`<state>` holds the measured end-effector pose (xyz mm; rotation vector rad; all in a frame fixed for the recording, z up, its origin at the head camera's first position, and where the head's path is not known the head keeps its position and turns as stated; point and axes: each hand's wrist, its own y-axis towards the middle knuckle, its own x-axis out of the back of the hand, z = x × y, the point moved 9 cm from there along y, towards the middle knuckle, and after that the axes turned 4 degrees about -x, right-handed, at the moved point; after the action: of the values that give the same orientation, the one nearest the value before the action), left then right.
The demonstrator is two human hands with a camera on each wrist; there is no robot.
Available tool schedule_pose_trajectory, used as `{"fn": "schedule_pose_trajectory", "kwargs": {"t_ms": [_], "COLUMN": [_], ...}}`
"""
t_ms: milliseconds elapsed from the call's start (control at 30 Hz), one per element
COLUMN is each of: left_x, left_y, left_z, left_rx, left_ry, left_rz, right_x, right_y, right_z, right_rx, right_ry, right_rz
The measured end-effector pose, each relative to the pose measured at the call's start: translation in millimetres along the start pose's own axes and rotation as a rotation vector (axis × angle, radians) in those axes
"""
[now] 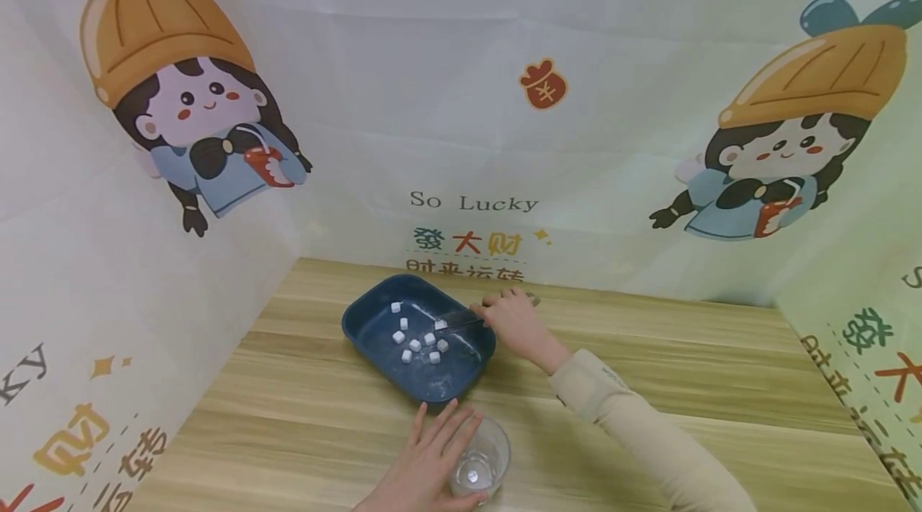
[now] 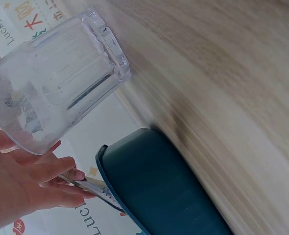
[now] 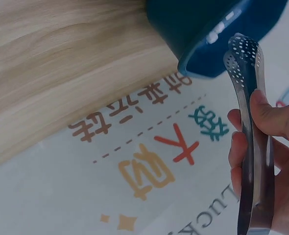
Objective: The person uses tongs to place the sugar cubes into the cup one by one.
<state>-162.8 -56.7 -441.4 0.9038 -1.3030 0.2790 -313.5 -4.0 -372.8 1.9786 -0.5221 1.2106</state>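
My right hand [image 1: 515,324] grips metal tongs [image 3: 254,161] with perforated tips, fingers and thumb wrapped around their arms. The tips reach over the right side of a dark blue tray [image 1: 367,354], right by the small white cubes [image 1: 406,356] on its floor. Several cubes lie scattered there. At the near edge of the table, my left hand [image 1: 425,460] is beside a clear glass [image 1: 497,448], its thumb in front and its fingers stretched out along the left side. A small bright spot shows low inside the glass. The left fingertips point at the tray's near corner.
A wood-grain table [image 1: 274,416] carries the tray and the glass. White printed cloth [image 1: 446,96] with cartoon figures and lettering rises behind the table and on both sides. The tray stands a short way from the back cloth.
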Motion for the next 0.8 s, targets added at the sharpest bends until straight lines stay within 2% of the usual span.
{"fn": "schedule_pose_trajectory", "kwargs": {"t_ms": [133,500,800], "left_x": [0.4,2.6,3.5], "left_y": [-0.2,-0.7,-0.7], "left_z": [-0.1,-2.2,-2.0], "left_rx": [-0.002,-0.015,-0.008], "left_ry": [0.004,0.084,0.044], "left_rz": [-0.003,-0.065,-0.056], "right_x": [2,6,17], "right_y": [0,-6,-16], "right_z": [-10,-26,-38], "right_rx": [-0.047,-0.130,-0.199], "right_ry": [0.049,0.151,0.182], "right_rz": [-0.021,-0.061,-0.176]}}
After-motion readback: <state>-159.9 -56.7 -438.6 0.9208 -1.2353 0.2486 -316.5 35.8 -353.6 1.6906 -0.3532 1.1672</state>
